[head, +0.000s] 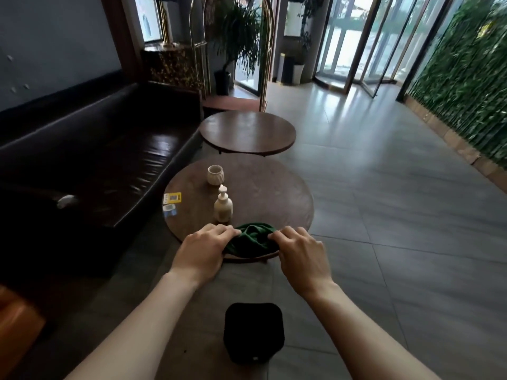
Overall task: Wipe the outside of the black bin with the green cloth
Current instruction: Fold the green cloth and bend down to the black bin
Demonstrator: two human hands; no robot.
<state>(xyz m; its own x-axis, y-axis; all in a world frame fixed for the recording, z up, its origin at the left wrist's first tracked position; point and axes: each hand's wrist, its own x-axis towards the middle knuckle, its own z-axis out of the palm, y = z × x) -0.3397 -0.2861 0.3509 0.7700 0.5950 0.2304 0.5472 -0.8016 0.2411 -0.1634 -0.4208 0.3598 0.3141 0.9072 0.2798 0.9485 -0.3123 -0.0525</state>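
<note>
While both bare arms reach forward over the floor, the left hand [203,249] and the right hand [300,249] each pinch an end of the green cloth [252,238], which lies bunched on the near edge of the round wooden table [279,196], at about 6 o'clock on its top. The left fingers close on the cloth's 9 o'clock side and the right fingers on its 3 o'clock side, so the 2 hands sit apart with the crumpled fabric between them. Just beyond the cloth, toward 11 o'clock from it, a cream pump bottle [223,205] stands upright on the table, and a pale ribbed cup [215,174] stands farther back at 12 o'clock from the bottle. 2 small cards, 1 yellow [172,197] and 1 blue [169,209], lie at the table's 9 o'clock rim. The black bin [253,331] stands on the grey tiled floor [384,215] between the forearms, at 6 o'clock from the table and well apart from the cloth; neither hand touches it. A second round table [248,131] stands behind the first at 12 o'clock, and a dark leather bench [96,160] runs along the 9 o'clock side.
</note>
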